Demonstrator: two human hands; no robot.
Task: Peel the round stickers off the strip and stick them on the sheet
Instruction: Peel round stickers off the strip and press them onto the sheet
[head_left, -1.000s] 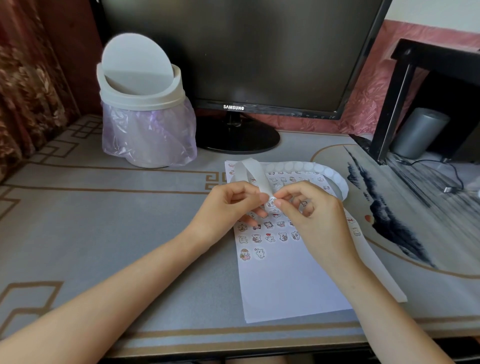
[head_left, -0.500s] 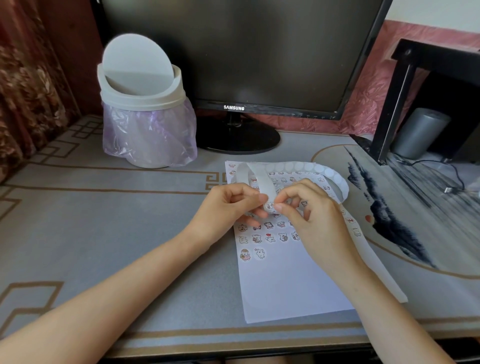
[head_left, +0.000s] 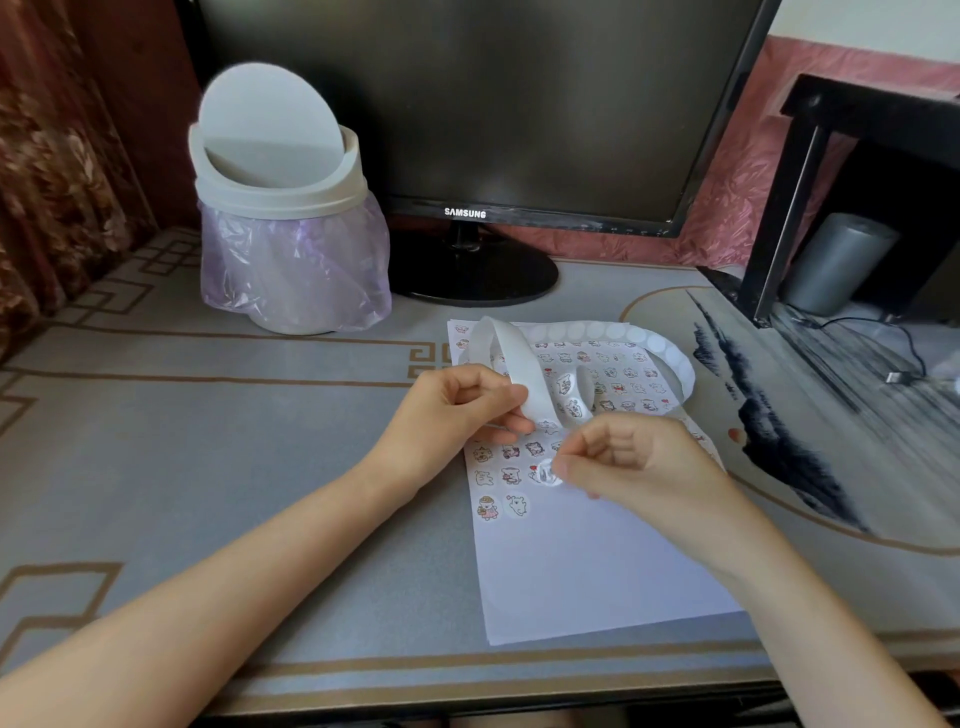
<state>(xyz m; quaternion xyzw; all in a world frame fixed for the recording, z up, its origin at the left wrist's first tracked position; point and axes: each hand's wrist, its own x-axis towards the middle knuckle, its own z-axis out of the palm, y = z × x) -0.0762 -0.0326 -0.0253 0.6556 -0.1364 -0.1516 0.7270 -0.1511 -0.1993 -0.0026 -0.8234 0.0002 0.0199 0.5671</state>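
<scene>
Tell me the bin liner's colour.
Pale translucent purple liner, under a white swing lid; head view.

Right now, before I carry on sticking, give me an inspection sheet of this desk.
Surface: grey desk mat with brown border lines, ink-style print at right.
Job's things: white sheet lies flat, stickers in rows on its upper half, lower half bare; strip loops above it.
Clutter: lidded bin with a purple liner at back left.
Hands: left hand pinches the strip; right hand holds one round sticker at the fingers, low over the sheet.
Cables: black cable at far right.
Surroundings: monitor, black shelf, grey cylinder, curtain.
</scene>
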